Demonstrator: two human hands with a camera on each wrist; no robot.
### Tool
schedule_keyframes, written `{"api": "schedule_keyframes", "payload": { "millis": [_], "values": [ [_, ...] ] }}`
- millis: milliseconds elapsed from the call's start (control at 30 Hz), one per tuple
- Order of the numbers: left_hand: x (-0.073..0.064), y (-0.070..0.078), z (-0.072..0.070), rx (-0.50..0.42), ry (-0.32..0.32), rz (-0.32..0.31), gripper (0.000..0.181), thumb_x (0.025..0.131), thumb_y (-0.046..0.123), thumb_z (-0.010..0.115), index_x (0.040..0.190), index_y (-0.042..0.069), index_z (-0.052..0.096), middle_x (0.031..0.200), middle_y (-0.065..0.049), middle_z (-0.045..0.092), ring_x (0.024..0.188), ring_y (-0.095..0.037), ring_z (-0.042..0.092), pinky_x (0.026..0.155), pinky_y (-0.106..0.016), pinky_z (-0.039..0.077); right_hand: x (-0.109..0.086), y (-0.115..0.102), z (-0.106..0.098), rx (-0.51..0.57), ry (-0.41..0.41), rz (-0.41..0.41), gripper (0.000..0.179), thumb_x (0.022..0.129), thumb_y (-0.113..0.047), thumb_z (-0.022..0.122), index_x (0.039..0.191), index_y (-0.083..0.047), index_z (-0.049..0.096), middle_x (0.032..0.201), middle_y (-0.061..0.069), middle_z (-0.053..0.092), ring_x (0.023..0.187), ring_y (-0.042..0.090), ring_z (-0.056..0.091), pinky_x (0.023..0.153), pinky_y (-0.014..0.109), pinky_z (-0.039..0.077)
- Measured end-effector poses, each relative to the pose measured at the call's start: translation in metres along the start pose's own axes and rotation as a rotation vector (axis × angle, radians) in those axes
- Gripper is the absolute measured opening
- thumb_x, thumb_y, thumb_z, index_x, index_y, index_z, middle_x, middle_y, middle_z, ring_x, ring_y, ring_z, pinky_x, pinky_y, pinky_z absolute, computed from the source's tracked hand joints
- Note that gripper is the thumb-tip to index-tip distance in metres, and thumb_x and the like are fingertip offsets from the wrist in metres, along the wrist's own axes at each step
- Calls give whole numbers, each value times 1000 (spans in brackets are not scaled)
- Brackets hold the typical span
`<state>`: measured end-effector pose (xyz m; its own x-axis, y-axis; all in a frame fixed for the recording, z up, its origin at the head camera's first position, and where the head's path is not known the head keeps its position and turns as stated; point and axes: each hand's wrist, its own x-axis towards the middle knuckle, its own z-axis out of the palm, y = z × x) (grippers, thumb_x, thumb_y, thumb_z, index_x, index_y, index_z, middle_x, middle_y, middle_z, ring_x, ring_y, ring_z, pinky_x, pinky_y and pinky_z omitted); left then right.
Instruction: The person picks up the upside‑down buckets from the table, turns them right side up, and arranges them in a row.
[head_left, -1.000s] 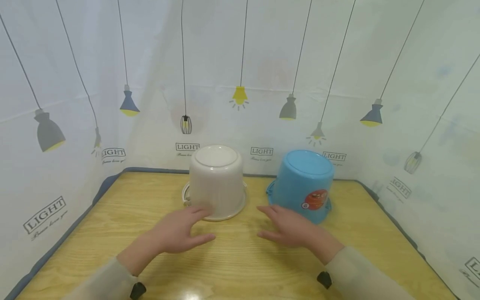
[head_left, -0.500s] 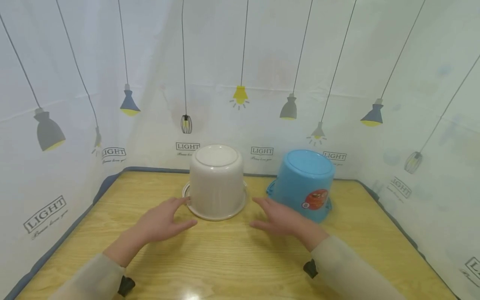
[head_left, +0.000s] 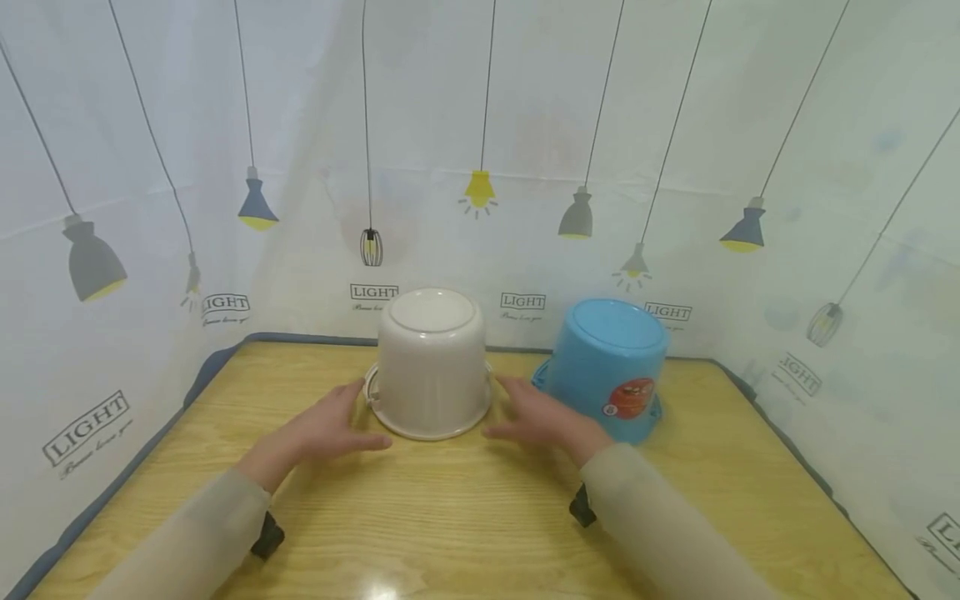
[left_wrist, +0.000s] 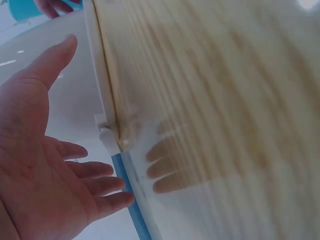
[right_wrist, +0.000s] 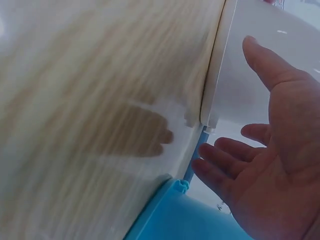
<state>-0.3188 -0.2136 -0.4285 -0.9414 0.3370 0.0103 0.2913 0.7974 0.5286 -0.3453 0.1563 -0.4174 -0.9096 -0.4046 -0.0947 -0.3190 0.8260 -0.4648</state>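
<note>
Upside down on the wooden table stands a white bucket (head_left: 432, 367), its rim down and its handle folded at the rim. My left hand (head_left: 326, 429) is beside its left side, fingers spread and thumb pointing inward; in the left wrist view the left hand (left_wrist: 55, 165) shows an empty palm facing the bucket. On the other side, my right hand (head_left: 536, 417) is close to the bucket's right rim. In the right wrist view the right hand (right_wrist: 270, 145) has its fingers extended and holds nothing. Right behind it, a blue bucket (head_left: 611, 367) with a red sticker is also upturned.
The wooden table (head_left: 427, 517) spreads in front of both buckets. A whitish cloth (head_left: 540, 100) printed with hanging lamps surrounds the table at the back and sides, with a dark blue strip (head_left: 315, 339) along the table's back edge.
Both hands have shifted left and slightly forward; the right hand has left the front of the blue bucket and now flanks the white bucket with the left. Both buckets stayed in place.
</note>
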Motion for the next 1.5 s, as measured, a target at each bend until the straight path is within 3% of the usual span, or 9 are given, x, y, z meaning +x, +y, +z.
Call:
{"api": "schedule_keyframes", "payload": {
  "millis": [233, 500, 700, 1033, 1300, 1500],
  "values": [
    [15, -6, 4, 43, -33, -13, 130, 82, 67, 90, 171, -3, 25, 169, -37, 39, 158, -62, 32, 131, -75, 27, 26, 0, 4, 49, -28, 5, 122, 84, -52, 95, 177, -22, 21, 182, 17, 27, 168, 41, 28, 136, 65, 27],
    [23, 0, 8, 77, -73, -65, 133, 82, 69, 88, 175, 3, 19, 169, -39, 37, 157, -69, 27, 129, -81, 21, 48, 8, 10, 113, -42, 8, 131, 76, -48, 101, 177, -26, 21, 181, 14, 30, 167, 38, 31, 136, 63, 27],
    [26, 5, 7, 87, -93, -84, 128, 85, 67, 86, 175, 3, 21, 173, -40, 28, 159, -68, 21, 131, -81, 18, 52, 8, 7, 133, -60, 13, 129, 75, -46, 102, 176, -23, 25, 180, 15, 31, 166, 39, 31, 137, 61, 26],
    [31, -1, 4, 89, -111, -82, 127, 84, 68, 86, 175, 6, 23, 175, -35, 30, 163, -63, 18, 132, -81, 12, 57, 8, 9, 189, -74, -1, 130, 71, -46, 104, 173, -14, 31, 178, 14, 38, 167, 36, 33, 139, 56, 25],
    [32, -9, 3, 24, -131, -110, 126, 83, 68, 89, 174, 6, 28, 177, -30, 29, 166, -59, 13, 130, -84, 9, 57, 8, 10, 200, -100, -26, 131, 74, -42, 103, 175, -14, 25, 180, 14, 34, 168, 37, 30, 140, 56, 22],
    [31, -14, 1, -20, -128, -87, 121, 84, 65, 89, 173, 7, 30, 178, -28, 30, 166, -57, 13, 131, -82, 8, 55, 6, 11, 170, -86, 9, 131, 74, -47, 102, 174, -11, 26, 179, 18, 35, 167, 38, 32, 139, 55, 25]
  ]
}}
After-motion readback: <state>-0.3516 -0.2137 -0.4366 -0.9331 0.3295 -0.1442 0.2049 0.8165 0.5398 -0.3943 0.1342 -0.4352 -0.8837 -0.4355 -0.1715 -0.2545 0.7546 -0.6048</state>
